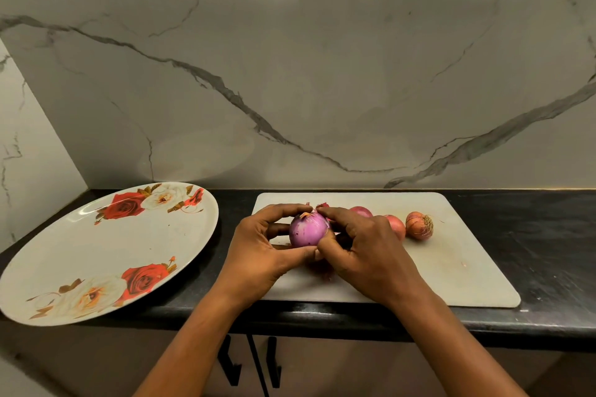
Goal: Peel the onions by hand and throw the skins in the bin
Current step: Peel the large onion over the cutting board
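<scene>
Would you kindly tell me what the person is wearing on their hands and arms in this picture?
Nothing shows: the left hand and right hand are ungloved, with no ring, watch or bracelet visible, and the left forearm and right forearm are bare, no sleeve in view.

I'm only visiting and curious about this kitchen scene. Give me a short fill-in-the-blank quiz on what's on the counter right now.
1. The left hand and right hand grip a purple onion over the cutting board, which lies on a ____ countertop.
2. Beside the hands, ____ more onions lie on the board.
3. The rose-printed plate sits to the board's ____.

Missing words: black; three; left.
</scene>
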Demonstrator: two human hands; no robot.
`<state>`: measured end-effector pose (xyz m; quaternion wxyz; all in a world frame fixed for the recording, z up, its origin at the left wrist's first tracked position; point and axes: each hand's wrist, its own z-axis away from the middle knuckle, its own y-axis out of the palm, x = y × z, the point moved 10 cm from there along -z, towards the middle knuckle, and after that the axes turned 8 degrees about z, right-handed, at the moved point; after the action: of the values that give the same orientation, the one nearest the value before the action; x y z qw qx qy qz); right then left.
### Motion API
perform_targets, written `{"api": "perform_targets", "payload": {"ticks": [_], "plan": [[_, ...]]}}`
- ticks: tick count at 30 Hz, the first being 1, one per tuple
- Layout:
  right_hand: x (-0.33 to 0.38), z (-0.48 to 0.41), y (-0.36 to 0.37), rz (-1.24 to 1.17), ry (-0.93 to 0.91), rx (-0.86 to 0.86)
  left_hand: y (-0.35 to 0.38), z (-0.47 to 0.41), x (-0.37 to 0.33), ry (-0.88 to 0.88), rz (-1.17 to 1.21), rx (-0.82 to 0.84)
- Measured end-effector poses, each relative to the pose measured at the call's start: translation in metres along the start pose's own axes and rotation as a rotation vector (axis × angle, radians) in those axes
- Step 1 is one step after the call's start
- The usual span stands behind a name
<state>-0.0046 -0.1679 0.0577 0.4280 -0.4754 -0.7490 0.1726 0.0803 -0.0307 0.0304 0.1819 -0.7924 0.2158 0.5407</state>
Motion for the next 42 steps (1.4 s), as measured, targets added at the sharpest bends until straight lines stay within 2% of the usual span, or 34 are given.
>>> {"api": "perform_targets", "payload": {"ticks": [6, 10, 14, 20, 25, 28, 33, 39, 42], "plan": [[-0.004, -0.001, -0.006, 0.033, -0.045, -0.062, -0.001, 0.001, -0.003, 0.014, 0.052, 0.014], [-0.010, -0.001, -0.011, -0.108, -0.030, -0.130, -0.005, 0.001, -0.003, 0.013, 0.190, -0.009], [-0.016, -0.002, -0.009, -0.223, 0.038, -0.095, -0.008, -0.003, 0.001, -0.013, 0.297, -0.018], [-0.023, -0.003, -0.006, -0.257, 0.083, -0.075, -0.006, -0.004, 0.004, -0.042, 0.304, -0.012], [-0.013, -0.003, -0.006, -0.178, 0.032, -0.049, -0.006, -0.003, 0.005, -0.038, 0.252, 0.008], [-0.009, -0.002, -0.009, -0.123, -0.003, -0.078, -0.005, -0.003, 0.008, -0.056, 0.247, 0.023], [-0.013, -0.004, -0.015, -0.235, 0.023, -0.155, -0.001, -0.003, 0.009, -0.094, 0.364, 0.043], [-0.027, -0.004, -0.004, -0.431, 0.133, -0.080, -0.004, -0.006, 0.012, -0.157, 0.429, -0.006], [-0.026, -0.004, 0.001, -0.406, 0.143, -0.005, -0.005, -0.006, 0.015, -0.167, 0.409, -0.008]]}}
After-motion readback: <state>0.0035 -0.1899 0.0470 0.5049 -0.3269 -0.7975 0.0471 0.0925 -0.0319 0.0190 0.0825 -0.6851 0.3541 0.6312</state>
